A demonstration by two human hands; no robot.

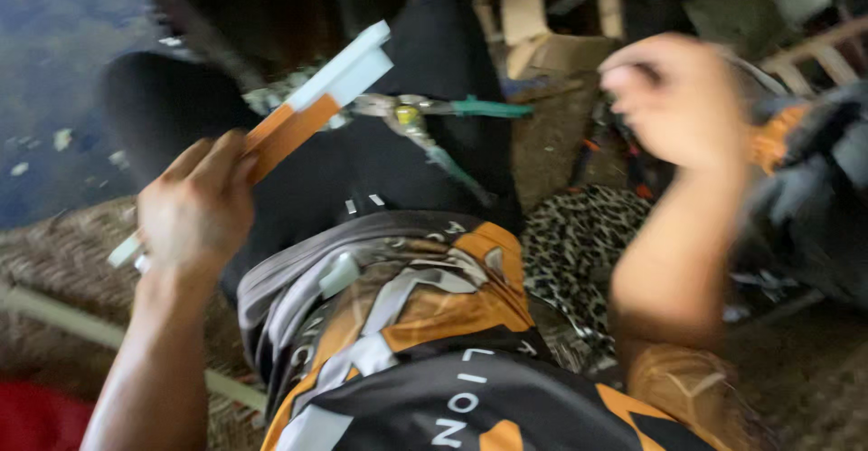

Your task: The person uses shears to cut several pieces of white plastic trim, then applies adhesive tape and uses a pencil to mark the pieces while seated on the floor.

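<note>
My left hand (194, 211) grips a flat white and orange slat-like piece (316, 103) that sticks up and to the right over my black-trousered lap. Pliers with green handles (434, 112) lie on my thigh just beyond the piece's tip. My right hand (678, 98) is raised at the upper right, blurred, fingers curled; whether it holds anything is unclear. My orange, black and grey shirt (425, 342) fills the bottom middle.
A leopard-print cloth (579, 243) lies beside my right leg. A woven mat (63, 261) is at the left with a pale stick (63, 317) across it. Cardboard and wooden pieces (551, 26) sit behind, and dark clothing (814, 189) at the right.
</note>
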